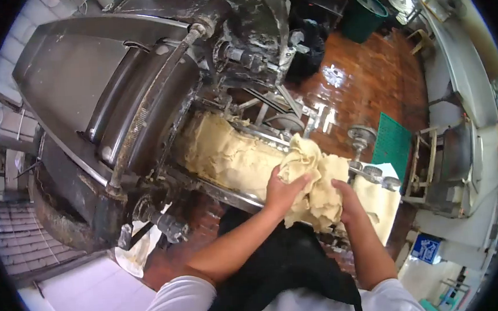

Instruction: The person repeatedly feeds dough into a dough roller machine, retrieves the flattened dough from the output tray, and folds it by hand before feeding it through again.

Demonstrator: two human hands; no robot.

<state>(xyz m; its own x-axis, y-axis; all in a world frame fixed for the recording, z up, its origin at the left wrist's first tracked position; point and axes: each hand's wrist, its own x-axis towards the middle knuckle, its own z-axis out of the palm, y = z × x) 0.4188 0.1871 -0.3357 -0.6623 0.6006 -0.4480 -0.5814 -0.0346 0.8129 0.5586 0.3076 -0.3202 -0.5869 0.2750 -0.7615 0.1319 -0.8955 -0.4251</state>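
Both of my hands grip a crumpled, folded mass of pale yellow dough (pixel 314 191) in front of my body. My left hand (pixel 284 193) is closed on its near left side, thumb lying across the dough. On the right side, my right hand (pixel 347 198) holds it with the thumb on top; most of its fingers are hidden. Left of my hands, a thick slab of dough (pixel 232 156) lies in the trough below the rollers of a large dark dough sheeter (pixel 143 99). A smooth dough sheet (pixel 380 201) hangs at the machine's right end.
Metal knobs (pixel 372 172) stick up beside my right hand. A green perforated mat (pixel 394 146) and a metal-framed stand (pixel 423 165) are farther right. A dark green bucket (pixel 365 17) stands on the red tiled floor (pixel 364 80). A white surface (pixel 92 302) lies at lower left.
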